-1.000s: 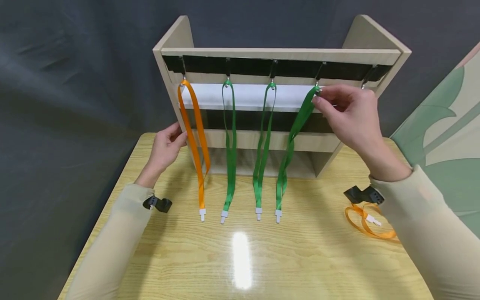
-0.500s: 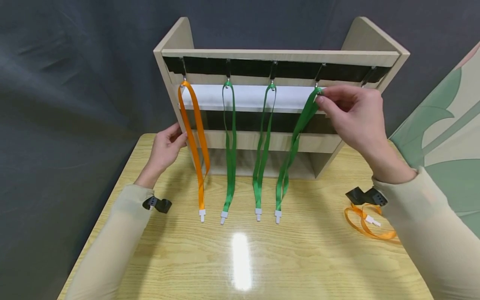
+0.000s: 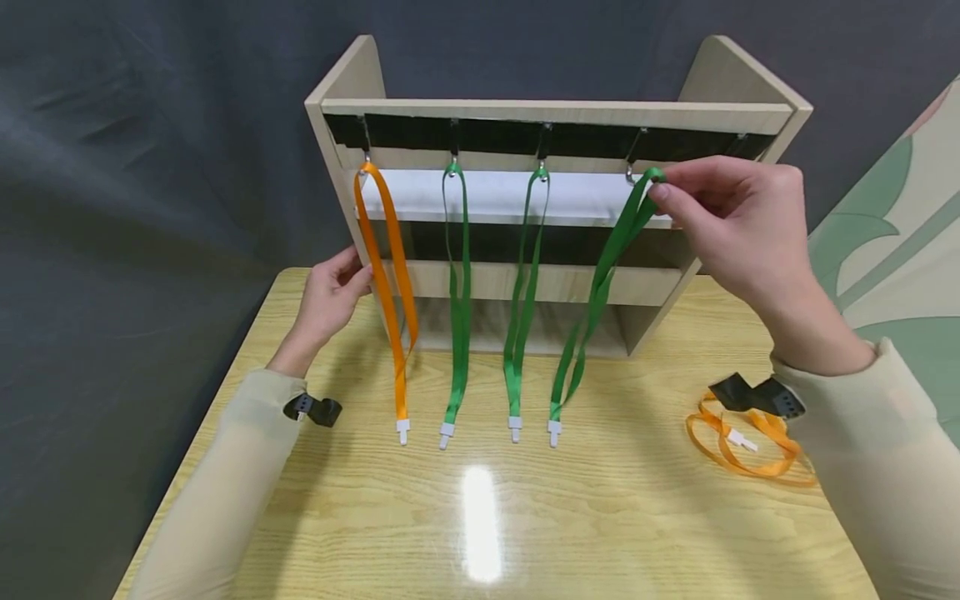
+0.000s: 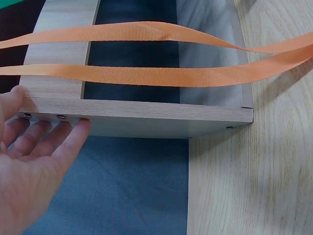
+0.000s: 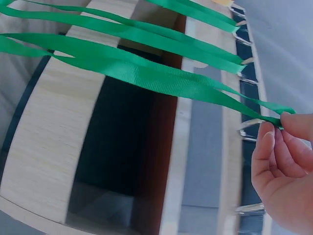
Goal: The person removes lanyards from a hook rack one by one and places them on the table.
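Note:
My right hand (image 3: pixel 742 221) pinches the top loop of a green lanyard (image 3: pixel 617 237) between thumb and fingers, just right of the fourth hook (image 3: pixel 630 173). The loop stands apart from that hook, and the white clip (image 3: pixel 554 432) dangles at the lower end. In the right wrist view the pinched strap (image 5: pixel 161 81) runs away to the left. My left hand (image 3: pixel 330 296) holds the left side panel of a wooden shelf unit (image 3: pixel 570 110). Its thumb is at the panel's front edge, and its fingertips (image 4: pixel 80 128) press the outer face.
An orange lanyard (image 3: pixel 401 267) hangs on the leftmost hook. Two green lanyards, one (image 3: pixel 461 308) beside another (image 3: pixel 522 308), hang from the middle hooks. Another orange lanyard (image 3: pixel 731 457) lies coiled on the wooden table (image 3: pixel 600 508), near my right sleeve. Dark cloth (image 3: pixel 150 208) hangs behind.
My right hand has moved right, drawing the green lanyard's loop off the fourth hook. The strap now slants more. My left hand stays at the shelf's side.

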A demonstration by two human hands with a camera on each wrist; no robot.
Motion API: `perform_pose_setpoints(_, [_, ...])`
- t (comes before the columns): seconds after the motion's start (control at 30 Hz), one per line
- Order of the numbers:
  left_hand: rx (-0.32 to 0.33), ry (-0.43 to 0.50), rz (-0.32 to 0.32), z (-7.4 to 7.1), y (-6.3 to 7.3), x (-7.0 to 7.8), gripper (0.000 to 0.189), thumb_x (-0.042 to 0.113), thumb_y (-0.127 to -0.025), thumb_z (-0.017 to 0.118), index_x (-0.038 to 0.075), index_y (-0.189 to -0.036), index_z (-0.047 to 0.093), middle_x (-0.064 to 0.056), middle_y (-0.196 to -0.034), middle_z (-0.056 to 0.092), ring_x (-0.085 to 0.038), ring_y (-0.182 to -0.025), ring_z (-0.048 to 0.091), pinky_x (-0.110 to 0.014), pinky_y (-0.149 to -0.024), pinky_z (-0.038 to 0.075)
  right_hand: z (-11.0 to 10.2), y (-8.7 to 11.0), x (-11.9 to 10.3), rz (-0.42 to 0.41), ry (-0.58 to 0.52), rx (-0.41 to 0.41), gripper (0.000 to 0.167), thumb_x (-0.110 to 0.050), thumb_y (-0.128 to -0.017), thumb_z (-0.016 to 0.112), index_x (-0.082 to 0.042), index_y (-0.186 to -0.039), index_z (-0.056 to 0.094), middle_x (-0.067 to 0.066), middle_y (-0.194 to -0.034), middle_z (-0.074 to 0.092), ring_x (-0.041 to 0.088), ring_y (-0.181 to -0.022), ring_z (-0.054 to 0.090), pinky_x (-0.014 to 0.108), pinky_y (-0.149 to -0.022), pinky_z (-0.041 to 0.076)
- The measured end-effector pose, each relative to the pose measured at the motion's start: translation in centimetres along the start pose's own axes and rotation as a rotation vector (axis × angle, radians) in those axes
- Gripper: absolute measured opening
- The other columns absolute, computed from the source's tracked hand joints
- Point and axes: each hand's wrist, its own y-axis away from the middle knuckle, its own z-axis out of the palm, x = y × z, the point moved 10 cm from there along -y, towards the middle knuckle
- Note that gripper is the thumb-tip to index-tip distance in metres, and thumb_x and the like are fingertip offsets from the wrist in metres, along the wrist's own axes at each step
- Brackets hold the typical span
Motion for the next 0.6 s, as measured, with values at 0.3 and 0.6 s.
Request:
perform_pose_setpoints(0.3, [0.001,0.028,0.000,0.0,0.0,-0.1,0.039,0.010,-0.099,0.053,0.006,-0.138,0.052,-0.018,-0.118,0.061,-0.016,-0.096,0.062,-0.041,-0.080,0.055,-2.6,-0.1,-2.2,-0.066,0.006,0.021,0.013,-0.001,-0.084,0.071,0.006,-0.095,0.073,-0.005,-0.077,0.068,0.012,-0.060,0.057,0.013,-0.056,0.047])
perform_pose_setpoints(0.6, [0.000,0.041,0.005,0.2,-0.1,-0.1,0.040,0.012,-0.099,0.053,0.008,-0.139,0.051,-0.017,-0.120,0.060,-0.022,-0.101,0.061,-0.045,-0.081,0.053,-4.8,-0.4,-4.1,-0.177,0.089,0.047,0.013,0.001,-0.086,0.068,0.010,-0.095,0.071,0.005,-0.084,0.071,0.008,-0.059,0.059,0.011,-0.055,0.048])
